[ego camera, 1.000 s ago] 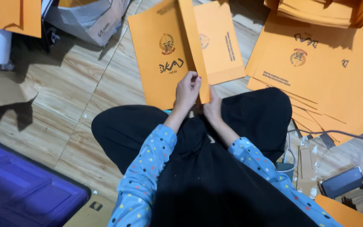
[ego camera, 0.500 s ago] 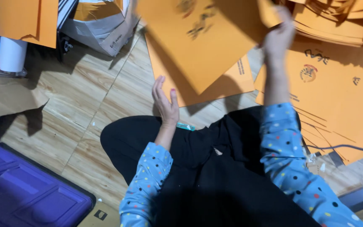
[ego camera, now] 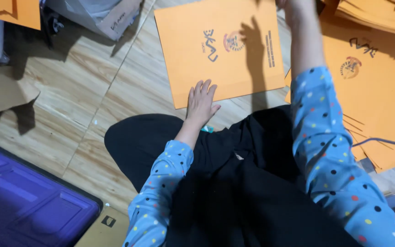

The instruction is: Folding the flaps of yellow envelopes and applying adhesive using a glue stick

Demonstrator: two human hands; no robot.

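Head view: the left hand (ego camera: 201,103) lies flat and open, fingers spread, pressing the near edge of an orange printed folder (ego camera: 216,50) that rests on the wooden floor (ego camera: 92,100) just ahead of the person's black-clad knees. The right hand (ego camera: 293,7) is raised to the top edge of the frame, mostly cut off, so its grip cannot be told. To the right lies a spread pile of orange folders (ego camera: 380,91). A purple plastic lid (ego camera: 19,206) sits at lower left, a cardboard box (ego camera: 101,13) at the top
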